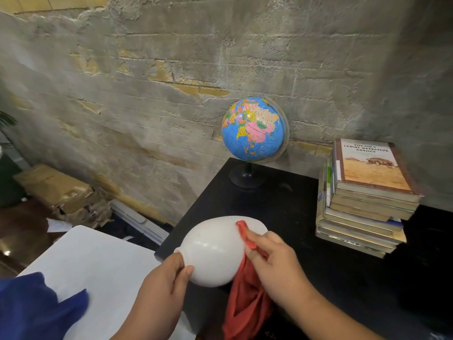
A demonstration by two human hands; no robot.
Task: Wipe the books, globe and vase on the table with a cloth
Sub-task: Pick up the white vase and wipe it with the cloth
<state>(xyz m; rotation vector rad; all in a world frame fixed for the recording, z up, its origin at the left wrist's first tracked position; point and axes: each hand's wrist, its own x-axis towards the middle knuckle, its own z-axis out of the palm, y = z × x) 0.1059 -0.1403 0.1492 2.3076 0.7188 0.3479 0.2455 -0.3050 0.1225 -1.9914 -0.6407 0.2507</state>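
Narrow end of vase (215,251) partly hidden by left hand (169,273). Part of cloth (245,305) behind vase and under right hand (274,261), lower end cut by bottom edge. Lower books (362,217): titles too blurred to read. Blue fabric (36,307) cut by left edge.

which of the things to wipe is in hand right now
The white vase: the left hand grips it, the right hand holds the red cloth against it. The globe and book stack stand untouched on the table.
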